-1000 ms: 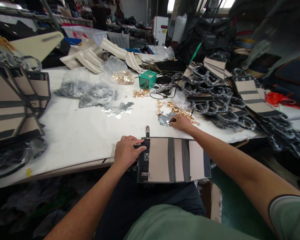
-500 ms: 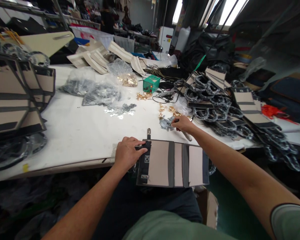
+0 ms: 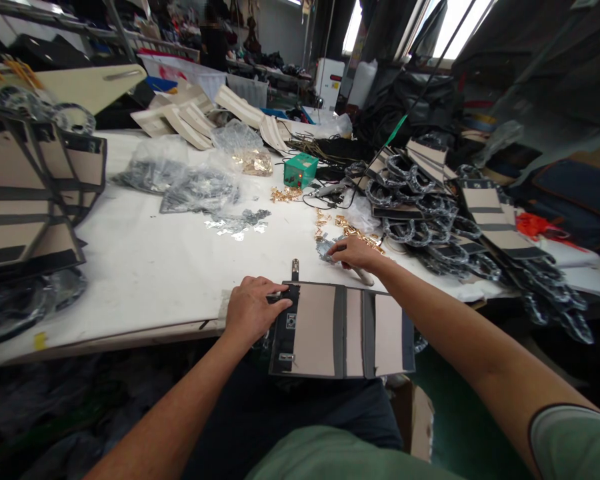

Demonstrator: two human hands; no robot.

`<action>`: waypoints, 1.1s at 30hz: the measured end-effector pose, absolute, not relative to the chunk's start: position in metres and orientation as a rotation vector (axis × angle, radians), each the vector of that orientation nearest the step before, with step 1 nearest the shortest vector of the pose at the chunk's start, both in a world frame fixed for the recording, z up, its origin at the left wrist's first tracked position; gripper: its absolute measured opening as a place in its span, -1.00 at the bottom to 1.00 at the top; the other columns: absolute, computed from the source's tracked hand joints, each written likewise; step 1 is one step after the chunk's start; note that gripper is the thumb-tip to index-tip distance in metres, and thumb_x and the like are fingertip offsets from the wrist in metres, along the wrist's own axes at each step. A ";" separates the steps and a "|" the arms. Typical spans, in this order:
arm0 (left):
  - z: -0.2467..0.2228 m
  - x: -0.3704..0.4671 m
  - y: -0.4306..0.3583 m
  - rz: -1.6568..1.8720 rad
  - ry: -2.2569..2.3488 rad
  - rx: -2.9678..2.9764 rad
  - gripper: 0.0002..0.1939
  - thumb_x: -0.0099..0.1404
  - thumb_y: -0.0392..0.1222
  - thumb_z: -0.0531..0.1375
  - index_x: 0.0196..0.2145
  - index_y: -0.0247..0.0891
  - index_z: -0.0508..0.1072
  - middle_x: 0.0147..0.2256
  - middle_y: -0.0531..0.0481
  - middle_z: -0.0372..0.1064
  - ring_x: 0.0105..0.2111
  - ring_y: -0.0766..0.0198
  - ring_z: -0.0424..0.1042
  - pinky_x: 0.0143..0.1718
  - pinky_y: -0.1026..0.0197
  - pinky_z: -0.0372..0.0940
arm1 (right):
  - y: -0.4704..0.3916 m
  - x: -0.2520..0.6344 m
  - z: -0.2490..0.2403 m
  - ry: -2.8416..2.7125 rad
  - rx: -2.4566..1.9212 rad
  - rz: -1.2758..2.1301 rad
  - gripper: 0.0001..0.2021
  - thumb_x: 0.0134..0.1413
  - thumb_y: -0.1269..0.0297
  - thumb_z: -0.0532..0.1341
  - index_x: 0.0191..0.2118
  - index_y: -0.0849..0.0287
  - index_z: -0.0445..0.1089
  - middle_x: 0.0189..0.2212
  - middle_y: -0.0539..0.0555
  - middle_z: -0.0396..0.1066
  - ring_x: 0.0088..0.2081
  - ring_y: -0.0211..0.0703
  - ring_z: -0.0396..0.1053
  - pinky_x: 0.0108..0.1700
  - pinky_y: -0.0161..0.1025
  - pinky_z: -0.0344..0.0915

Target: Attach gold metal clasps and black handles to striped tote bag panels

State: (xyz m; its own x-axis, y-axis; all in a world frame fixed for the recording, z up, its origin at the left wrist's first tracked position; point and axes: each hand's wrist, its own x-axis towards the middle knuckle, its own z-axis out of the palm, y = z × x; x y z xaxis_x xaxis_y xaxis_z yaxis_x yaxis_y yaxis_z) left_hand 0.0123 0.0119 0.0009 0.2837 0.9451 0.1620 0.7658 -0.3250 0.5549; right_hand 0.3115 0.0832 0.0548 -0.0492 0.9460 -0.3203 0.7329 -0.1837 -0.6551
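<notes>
A flat bag panel (image 3: 313,327), beige with dark grey bands and black edging, lies across my lap and the table edge. My left hand (image 3: 253,303) grips its upper left corner between thumb and fingers. A strap with a metal tip (image 3: 295,269) sticks up from that corner, and small metal fittings (image 3: 291,321) sit along the black left strip. My right hand (image 3: 353,252) is closed at a heap of thin grey metal plates (image 3: 324,249). From under that hand juts a pale grey tool handle (image 3: 364,276); its other end is hidden.
Gold-coloured fittings (image 3: 345,223) lie beyond my right hand. A green box (image 3: 301,171) with a cable stands further back. Plastic-wrapped bag handles and panels (image 3: 420,213) are heaped at right, more panels (image 3: 15,193) at left. Bags of metal parts (image 3: 200,187) rest mid-table.
My right hand has moved a little left and nearer to me over the grey plates, the tool handle shifting with it. My left hand keeps its hold on the panel.
</notes>
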 end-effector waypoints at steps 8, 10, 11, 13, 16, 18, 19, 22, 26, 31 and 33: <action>0.002 0.012 0.012 0.666 1.537 2.193 -0.78 0.20 0.01 0.38 -0.17 0.08 0.66 -0.18 0.07 0.58 -0.06 0.06 0.39 -0.01 0.02 0.27 | 0.089 0.301 0.053 -2.082 -2.167 0.537 -0.64 0.06 0.27 0.30 0.01 0.06 0.60 -0.06 0.12 0.60 -0.12 -0.05 0.51 -0.11 -0.26 0.37; 0.002 0.012 0.012 0.666 1.536 2.189 -0.78 0.19 0.01 0.39 -0.17 0.08 0.66 -0.17 0.07 0.58 -0.06 0.06 0.40 -0.01 0.02 0.27 | 0.094 0.303 0.049 -2.053 -2.192 0.495 -0.56 0.06 0.27 0.31 0.10 0.02 0.55 0.03 0.12 0.56 -0.03 -0.01 0.49 -0.05 -0.23 0.36; 0.002 0.012 0.012 0.667 1.538 2.189 -0.78 0.19 0.01 0.39 -0.17 0.08 0.66 -0.17 0.07 0.58 -0.06 0.06 0.40 -0.01 0.02 0.28 | 0.097 0.304 0.048 -2.049 -2.198 0.499 -0.56 0.05 0.27 0.32 0.10 -0.01 0.55 0.01 0.11 0.57 -0.05 -0.03 0.49 -0.06 -0.24 0.36; 0.002 0.012 0.012 0.675 1.538 2.191 -0.78 0.19 0.00 0.39 -0.17 0.08 0.66 -0.17 0.06 0.58 -0.06 0.05 0.40 -0.01 0.02 0.28 | 0.101 0.305 0.045 -2.045 -2.197 0.533 -0.62 0.04 0.29 0.32 0.02 -0.01 0.59 -0.08 0.07 0.61 -0.15 -0.10 0.52 -0.14 -0.29 0.36; 0.003 0.013 0.012 0.685 1.534 2.192 -0.78 0.19 0.00 0.39 -0.17 0.08 0.66 -0.18 0.06 0.58 -0.07 0.06 0.40 -0.02 0.02 0.28 | 0.105 0.307 0.040 -2.020 -2.173 0.571 -0.71 0.04 0.33 0.31 -0.09 0.05 0.63 -0.24 0.04 0.63 -0.33 -0.22 0.51 -0.25 -0.35 0.34; 0.003 0.013 0.011 0.678 1.539 2.186 -0.79 0.18 0.00 0.40 -0.19 0.08 0.67 -0.18 0.07 0.58 -0.07 0.06 0.40 -0.02 0.02 0.28 | 0.106 0.308 0.037 -1.997 -2.147 0.576 -0.76 0.02 0.35 0.32 -0.15 0.09 0.62 -0.27 0.03 0.62 -0.36 -0.25 0.50 -0.27 -0.37 0.34; 0.003 0.013 0.011 0.671 1.542 2.183 -0.79 0.18 0.00 0.40 -0.19 0.08 0.67 -0.19 0.07 0.58 -0.07 0.06 0.39 -0.02 0.02 0.28 | 0.107 0.310 0.036 -1.985 -2.133 0.582 -0.78 0.01 0.36 0.33 -0.18 0.11 0.62 -0.27 0.04 0.61 -0.36 -0.26 0.49 -0.27 -0.38 0.33; 0.003 0.013 0.011 0.666 1.541 2.176 -0.79 0.19 0.02 0.39 -0.19 0.09 0.66 -0.19 0.08 0.58 -0.07 0.06 0.39 -0.02 0.02 0.27 | 0.107 0.314 0.037 -1.937 -2.101 0.633 -0.84 -0.03 0.38 0.35 -0.25 0.18 0.60 -0.32 0.06 0.60 -0.41 -0.27 0.47 -0.34 -0.39 0.33; 0.005 0.013 0.010 0.674 1.533 2.161 -0.78 0.19 0.01 0.39 -0.17 0.08 0.66 -0.18 0.08 0.58 -0.06 0.06 0.39 -0.01 0.03 0.27 | 0.105 0.320 0.047 -1.849 -2.075 0.692 -0.86 0.02 0.34 0.34 -0.26 0.24 0.57 -0.41 0.07 0.56 -0.50 -0.30 0.39 -0.47 -0.42 0.28; 0.005 0.013 0.011 0.652 1.542 2.172 -0.77 0.18 0.02 0.40 -0.18 0.08 0.66 -0.18 0.08 0.58 -0.06 0.06 0.39 -0.03 0.03 0.26 | 0.090 0.312 0.071 -1.829 -1.973 0.782 -0.86 0.06 0.31 0.31 -0.25 0.23 0.55 -0.49 0.02 0.48 -0.57 -0.32 0.33 -0.53 -0.41 0.25; 0.004 0.013 0.011 0.643 1.550 2.184 -0.77 0.17 0.03 0.40 -0.17 0.09 0.66 -0.18 0.08 0.58 -0.06 0.06 0.39 -0.04 0.03 0.26 | 0.078 0.298 0.081 -1.887 -1.842 0.937 -0.88 0.04 0.31 0.32 -0.28 0.23 0.53 -0.52 0.01 0.46 -0.57 -0.32 0.34 -0.53 -0.41 0.25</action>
